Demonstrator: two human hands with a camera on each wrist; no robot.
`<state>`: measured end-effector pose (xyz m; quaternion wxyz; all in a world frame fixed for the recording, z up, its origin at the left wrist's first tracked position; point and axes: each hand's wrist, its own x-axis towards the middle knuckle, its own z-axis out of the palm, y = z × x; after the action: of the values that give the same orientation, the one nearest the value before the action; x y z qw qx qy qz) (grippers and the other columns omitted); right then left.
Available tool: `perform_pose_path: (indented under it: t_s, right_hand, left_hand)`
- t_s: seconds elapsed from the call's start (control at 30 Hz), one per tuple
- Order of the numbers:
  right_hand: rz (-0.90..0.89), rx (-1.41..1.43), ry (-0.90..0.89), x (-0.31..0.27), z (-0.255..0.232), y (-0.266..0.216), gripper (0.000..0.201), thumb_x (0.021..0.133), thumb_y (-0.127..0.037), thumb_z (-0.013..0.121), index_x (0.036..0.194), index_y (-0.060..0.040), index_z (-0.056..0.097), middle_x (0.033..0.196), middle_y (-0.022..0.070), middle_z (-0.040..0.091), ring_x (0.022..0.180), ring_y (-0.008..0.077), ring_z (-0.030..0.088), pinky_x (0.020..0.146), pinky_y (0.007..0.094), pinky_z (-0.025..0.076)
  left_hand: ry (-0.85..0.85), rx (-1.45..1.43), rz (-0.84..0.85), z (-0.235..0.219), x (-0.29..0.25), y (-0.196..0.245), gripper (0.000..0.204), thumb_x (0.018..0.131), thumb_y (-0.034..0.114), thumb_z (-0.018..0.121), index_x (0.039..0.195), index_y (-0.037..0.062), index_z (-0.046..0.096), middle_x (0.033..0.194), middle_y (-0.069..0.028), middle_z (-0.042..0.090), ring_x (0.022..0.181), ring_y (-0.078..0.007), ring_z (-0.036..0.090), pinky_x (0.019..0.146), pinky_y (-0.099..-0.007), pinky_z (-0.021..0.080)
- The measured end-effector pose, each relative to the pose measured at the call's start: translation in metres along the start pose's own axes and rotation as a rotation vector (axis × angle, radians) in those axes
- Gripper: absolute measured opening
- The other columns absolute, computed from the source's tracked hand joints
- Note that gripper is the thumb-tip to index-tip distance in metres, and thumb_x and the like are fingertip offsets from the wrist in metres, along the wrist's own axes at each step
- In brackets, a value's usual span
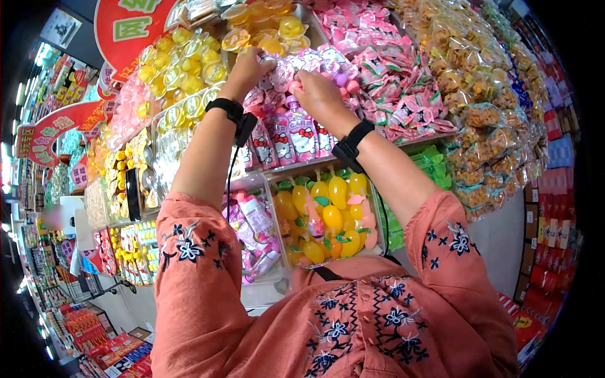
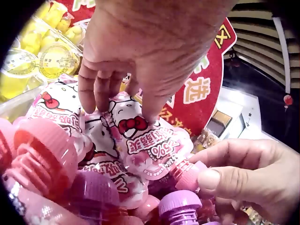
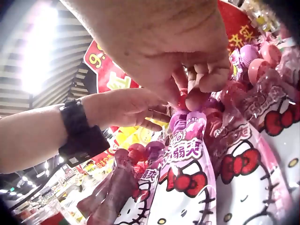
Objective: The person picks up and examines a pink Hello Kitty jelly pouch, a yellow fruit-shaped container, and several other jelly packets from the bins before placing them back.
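In the head view both hands are over a bin of pink and purple drink pouches printed with a white cat in a red bow. My left hand [image 1: 252,68] pinches the bottom end of one pouch [image 2: 140,140] between thumb and fingers. Its pink cap [image 2: 187,177] is pinched by the thumb and fingers of my right hand [image 1: 318,97], so the pouch lies between both hands. Several more pouches [image 3: 180,187] stand upright below, with pink and purple caps [image 2: 180,204] close under the held one.
Yellow jelly cups [image 1: 183,63] fill a bin at the left. Pink wrapped sweets [image 1: 403,91] lie to the right, beside hanging bags of snacks [image 1: 482,116]. Nearer the body is a bin of yellow mango-shaped packs [image 1: 333,217]. Red signs [image 1: 132,31] stand at the upper left.
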<state>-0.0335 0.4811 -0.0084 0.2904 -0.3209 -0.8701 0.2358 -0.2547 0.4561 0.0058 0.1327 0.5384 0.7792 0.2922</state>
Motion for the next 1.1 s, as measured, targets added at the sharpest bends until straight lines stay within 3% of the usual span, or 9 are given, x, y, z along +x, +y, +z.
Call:
perform_pose_path:
  t_s: [0.2,0.4,0.43,0.47,0.6,0.67,0.73,0.93,1.1]
  right_hand:
    - [0.035,0.023,-0.123,0.001,-0.007,-0.001,0.026,0.091,-0.024,0.062,0.104,-0.0010,0.062,0.098,0.0215,0.067,0.094,0.0405,0.065,0.080,0.0513,0.051]
    - [-0.008,0.087,-0.030,-0.022,-0.024,0.006,0.027,0.090,-0.024,0.062,0.105,-0.0013,0.062,0.099,0.0220,0.067,0.095,0.0409,0.064,0.080,0.0497,0.051]
    - [-0.041,0.130,-0.026,-0.029,-0.030,0.005,0.027,0.089,-0.023,0.062,0.104,-0.0009,0.062,0.097,0.0215,0.067,0.092,0.0389,0.066,0.079,0.0464,0.052]
    - [-0.009,0.203,-0.058,-0.036,-0.036,0.005,0.026,0.089,-0.022,0.063,0.104,-0.0007,0.062,0.096,0.0214,0.068,0.091,0.0375,0.067,0.078,0.0449,0.052]
    - [0.053,0.459,-0.168,-0.076,-0.062,-0.013,0.025,0.089,-0.018,0.063,0.106,0.0004,0.063,0.092,0.0177,0.070,0.082,0.0276,0.069,0.074,0.0369,0.053]
    - [0.100,0.536,-0.221,-0.099,-0.084,-0.038,0.027,0.089,-0.017,0.063,0.109,0.0009,0.063,0.089,0.0112,0.070,0.076,0.0207,0.068,0.071,0.0344,0.053]
    - [0.218,0.632,-0.401,-0.121,-0.097,-0.057,0.028,0.095,-0.023,0.059,0.115,-0.0032,0.063,0.083,-0.0007,0.062,0.064,0.0054,0.058,0.051,0.0219,0.044]
    - [0.186,0.718,-0.591,-0.168,-0.089,-0.085,0.028,0.096,-0.022,0.059,0.117,-0.0028,0.062,0.093,0.0018,0.066,0.068,0.0066,0.061,0.053,0.0208,0.046]
    - [0.163,0.779,-0.675,-0.190,-0.072,-0.106,0.026,0.097,-0.022,0.059,0.114,-0.0024,0.062,0.093,0.0029,0.065,0.069,0.0083,0.062,0.055,0.0224,0.047]
  left_hand:
    - [0.028,0.072,0.044,0.003,-0.002,-0.004,0.069,0.084,0.038,0.072,0.135,-0.0030,0.051,0.122,-0.0295,0.062,0.116,-0.0409,0.060,0.098,-0.0445,0.047]
    - [0.055,-0.051,-0.026,-0.021,-0.020,0.000,0.075,0.086,0.043,0.071,0.140,-0.0031,0.047,0.129,-0.0327,0.057,0.121,-0.0434,0.057,0.101,-0.0433,0.046]
    - [0.008,-0.074,-0.052,-0.042,-0.040,0.024,0.076,0.087,0.046,0.071,0.140,-0.0031,0.047,0.131,-0.0322,0.056,0.121,-0.0415,0.057,0.101,-0.0421,0.047]
    - [0.040,0.031,0.066,-0.046,-0.042,0.011,0.075,0.092,0.047,0.068,0.144,0.0004,0.043,0.133,-0.0244,0.058,0.111,-0.0292,0.063,0.084,-0.0348,0.053]
    - [-0.020,-0.346,0.013,-0.096,-0.113,0.053,0.070,0.093,0.049,0.065,0.141,0.0016,0.048,0.125,-0.0147,0.064,0.110,-0.0239,0.063,0.087,-0.0321,0.051]
    - [-0.051,-0.310,0.054,-0.128,-0.165,0.086,0.065,0.096,0.048,0.062,0.140,0.0014,0.049,0.123,-0.0121,0.064,0.109,-0.0202,0.064,0.086,-0.0319,0.051]
    - [0.033,-0.343,0.015,-0.146,-0.206,0.087,0.056,0.099,0.044,0.059,0.136,0.0029,0.053,0.119,-0.0089,0.066,0.107,-0.0181,0.065,0.085,-0.0301,0.051]
    - [0.268,-0.302,-0.138,-0.187,-0.324,0.103,0.040,0.102,0.038,0.055,0.129,0.0096,0.061,0.114,-0.0051,0.069,0.099,-0.0137,0.068,0.078,-0.0261,0.049]
    - [0.225,-0.391,-0.343,-0.167,-0.384,0.058,0.032,0.101,0.035,0.057,0.116,0.0081,0.064,0.099,0.0002,0.070,0.085,-0.0077,0.065,0.070,-0.0234,0.048]
